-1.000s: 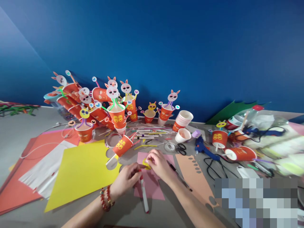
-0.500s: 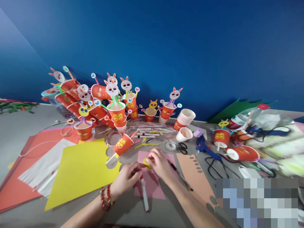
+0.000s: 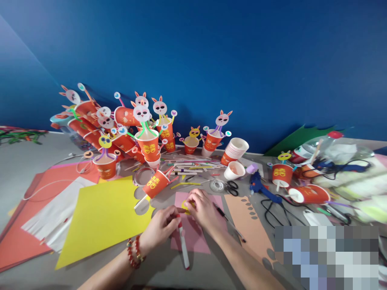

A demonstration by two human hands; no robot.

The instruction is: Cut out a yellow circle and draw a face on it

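My left hand [image 3: 165, 225], with a bead bracelet at the wrist, is closed round the red end of a white marker [image 3: 184, 249] that slants down over a pink sheet [image 3: 196, 239]. My right hand [image 3: 201, 207] pinches a small yellow paper piece [image 3: 189, 207] above the same sheet; its fingers cover much of the piece. The left fingertips reach the piece's left edge. Beside my left hand lies a large yellow sheet [image 3: 102, 217] with round cut-outs. A red cup [image 3: 155, 184] with a straw lies tilted behind it.
Red cups with rabbit faces [image 3: 148, 147] crowd the back left. Markers and straws [image 3: 193, 165] lie behind my hands, near scissors [image 3: 232, 188] and stacked cups [image 3: 235, 150]. Right of my right hand are a pen [image 3: 229, 221], an orange sheet [image 3: 250, 225] and a blue glue gun [image 3: 262, 189].
The view has shifted very slightly, moving the cups at the left a little further left. Both hands keep nearly the same place and the same hold.
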